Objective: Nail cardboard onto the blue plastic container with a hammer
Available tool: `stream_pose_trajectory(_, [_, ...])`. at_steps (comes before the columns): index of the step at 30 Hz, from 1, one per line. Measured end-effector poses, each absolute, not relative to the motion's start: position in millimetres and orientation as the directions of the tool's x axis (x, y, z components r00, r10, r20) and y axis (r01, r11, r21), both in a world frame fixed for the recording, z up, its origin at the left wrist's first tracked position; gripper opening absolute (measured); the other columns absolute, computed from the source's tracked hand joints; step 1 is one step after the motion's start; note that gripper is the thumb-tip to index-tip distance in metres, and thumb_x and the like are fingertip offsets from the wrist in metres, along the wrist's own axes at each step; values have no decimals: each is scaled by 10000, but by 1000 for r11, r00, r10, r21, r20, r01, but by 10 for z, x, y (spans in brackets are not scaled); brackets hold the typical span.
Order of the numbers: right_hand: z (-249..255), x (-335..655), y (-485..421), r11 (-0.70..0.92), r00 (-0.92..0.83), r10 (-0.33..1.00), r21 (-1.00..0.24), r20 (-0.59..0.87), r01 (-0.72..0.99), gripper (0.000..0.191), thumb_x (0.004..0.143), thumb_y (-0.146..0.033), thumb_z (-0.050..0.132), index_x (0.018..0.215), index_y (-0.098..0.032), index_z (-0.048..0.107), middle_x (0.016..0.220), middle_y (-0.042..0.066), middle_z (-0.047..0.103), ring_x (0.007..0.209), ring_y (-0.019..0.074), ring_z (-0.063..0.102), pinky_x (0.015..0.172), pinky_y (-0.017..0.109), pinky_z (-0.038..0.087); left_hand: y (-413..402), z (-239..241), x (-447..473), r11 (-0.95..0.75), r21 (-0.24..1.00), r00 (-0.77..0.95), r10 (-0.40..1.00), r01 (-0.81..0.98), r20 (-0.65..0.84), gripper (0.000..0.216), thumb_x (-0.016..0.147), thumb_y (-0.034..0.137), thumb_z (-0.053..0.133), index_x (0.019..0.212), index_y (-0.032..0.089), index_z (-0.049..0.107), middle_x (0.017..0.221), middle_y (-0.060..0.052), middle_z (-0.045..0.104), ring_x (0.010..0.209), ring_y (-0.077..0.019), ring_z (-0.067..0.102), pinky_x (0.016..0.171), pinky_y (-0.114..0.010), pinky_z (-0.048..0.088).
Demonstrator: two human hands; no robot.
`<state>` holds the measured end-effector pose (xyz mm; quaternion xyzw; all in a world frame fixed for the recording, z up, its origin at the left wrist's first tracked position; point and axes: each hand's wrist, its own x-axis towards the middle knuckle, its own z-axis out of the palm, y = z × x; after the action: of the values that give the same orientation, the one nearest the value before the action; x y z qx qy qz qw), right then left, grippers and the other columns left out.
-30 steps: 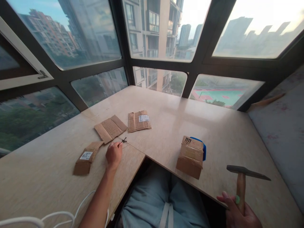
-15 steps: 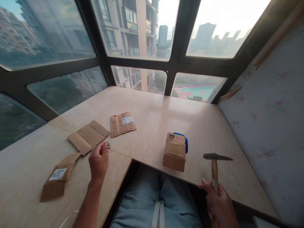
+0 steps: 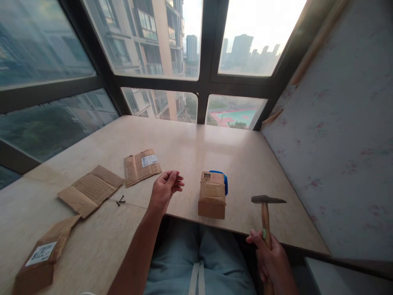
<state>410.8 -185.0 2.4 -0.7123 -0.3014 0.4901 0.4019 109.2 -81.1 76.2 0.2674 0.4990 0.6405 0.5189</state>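
My left hand [image 3: 166, 191] hovers over the table between the flat cardboard pieces and the small cardboard box [image 3: 211, 207]. Its thumb and fingers are pinched together; whatever is between them is too small to make out. Several dark nails [image 3: 207, 175] stick up in a row from the far end of the box top. A few loose dark nails [image 3: 120, 200] lie on the table left of my left hand. My right hand [image 3: 270, 256] grips the wooden handle of a hammer [image 3: 265, 221], its metal head raised right of the box.
A blue object [image 3: 226, 184] shows behind the box. On the left lie an opened cardboard piece [image 3: 92, 189], a labelled flat cardboard piece [image 3: 142, 167] and a labelled carton [image 3: 39, 260]. Windows [image 3: 159, 84] border the table [image 3: 172, 139]; a papered wall [image 3: 325, 135] rises at right.
My left hand has moved right, away from the loose nails and toward the box. The view has swung right. My right hand still holds the hammer in much the same pose.
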Motion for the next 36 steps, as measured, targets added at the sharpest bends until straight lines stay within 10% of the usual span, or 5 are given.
stream_pose_trajectory(12, [60, 4020, -1867, -469, 303, 848, -882, -435, 47, 474, 721, -652, 639, 732, -184, 570, 292, -116, 300, 204, 63, 232, 227, 166, 182, -333, 778, 1356, 210, 729, -56, 945, -652, -322, 102, 766, 92, 736, 863, 100, 704, 774, -47, 710, 632, -56, 650, 614, -137, 564])
stream_pose_trajectory(19, [67, 4047, -1892, -490, 268, 844, -871, -464, 34, 488, 726, -668, 633, 736, -186, 559, 313, -125, 296, 216, 58, 238, 233, 163, 204, -275, 754, 1436, -34, 988, -178, 984, -148, 7, 316, 702, 299, 801, 969, 142, 741, 855, -75, 747, 717, -142, 669, 651, -266, 560])
stream_pose_trajectory(24, [79, 4047, -1895, -482, 269, 847, -876, -459, 25, 479, 723, -659, 648, 752, -190, 551, 315, -127, 301, 217, 59, 231, 227, 164, 201, -125, 760, 1539, -335, 894, 87, 942, 298, 324, 228, 774, 316, 717, 951, 181, 764, 955, -84, 764, 816, -190, 689, 748, -322, 536])
stream_pose_trajectory(36, [17, 4014, -1905, -482, 275, 845, -876, -459, 17, 449, 742, -633, 635, 728, -197, 531, 304, -124, 305, 207, 56, 223, 218, 155, 194, 50, 535, 1593, -387, 826, 257, 918, 410, 303, 158, 760, 285, 695, 879, 196, 750, 877, -51, 771, 829, -193, 691, 779, -326, 492])
